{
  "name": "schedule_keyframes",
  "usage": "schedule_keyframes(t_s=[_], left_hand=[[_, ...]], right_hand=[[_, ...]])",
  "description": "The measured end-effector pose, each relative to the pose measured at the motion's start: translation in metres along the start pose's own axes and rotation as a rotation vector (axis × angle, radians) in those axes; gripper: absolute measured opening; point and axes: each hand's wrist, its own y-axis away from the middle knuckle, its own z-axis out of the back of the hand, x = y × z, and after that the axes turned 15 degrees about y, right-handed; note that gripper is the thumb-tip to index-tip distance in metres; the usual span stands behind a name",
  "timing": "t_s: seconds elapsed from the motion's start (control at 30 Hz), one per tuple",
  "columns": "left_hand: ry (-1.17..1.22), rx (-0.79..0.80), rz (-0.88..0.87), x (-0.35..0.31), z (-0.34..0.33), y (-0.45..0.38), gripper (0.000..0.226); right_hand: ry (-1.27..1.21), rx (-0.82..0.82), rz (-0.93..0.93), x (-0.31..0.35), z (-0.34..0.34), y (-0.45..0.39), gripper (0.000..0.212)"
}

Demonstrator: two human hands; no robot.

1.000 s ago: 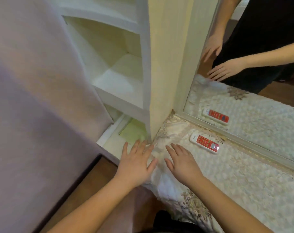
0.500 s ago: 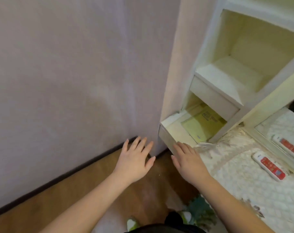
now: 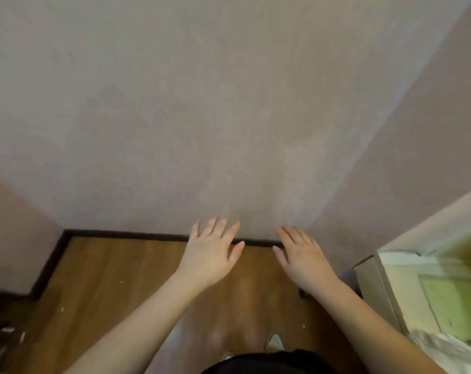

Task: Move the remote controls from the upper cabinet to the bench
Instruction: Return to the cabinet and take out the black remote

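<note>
Both the left hand [image 3: 211, 251] and the right hand [image 3: 300, 255] hover spread and empty above the wooden floor [image 3: 107, 279], near the wall [image 3: 202, 103]. No remote controls show. A cream open drawer [image 3: 385, 287] at the right edge holds green paper [image 3: 450, 306]; no writing is legible.

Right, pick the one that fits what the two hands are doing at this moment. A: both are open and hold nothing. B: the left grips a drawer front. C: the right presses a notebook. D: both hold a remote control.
A: the left hand and the right hand hover with straight, spread fingers over the wooden floor, nothing in either.
</note>
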Motion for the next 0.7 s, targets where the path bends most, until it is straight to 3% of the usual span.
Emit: schedule_keyframes(t_s=[0.17,0.4,0.7], left_hand=[[-0.002,-0.114,0.211,0.033,0.016,0.019,0.054],[-0.101,-0.12,0.58,0.072,0.038,0.045,0.054],[-0.01,-0.268,0.997,0.093,0.072,0.098,0.056]], right_hand=[[0.009,0.001,0.186,0.041,0.009,-0.053,0.056],[0.055,-0.04,0.517,0.111,0.028,-0.117,0.066],[0.014,-0.142,0.938,0.202,0.062,-0.151,0.058]])
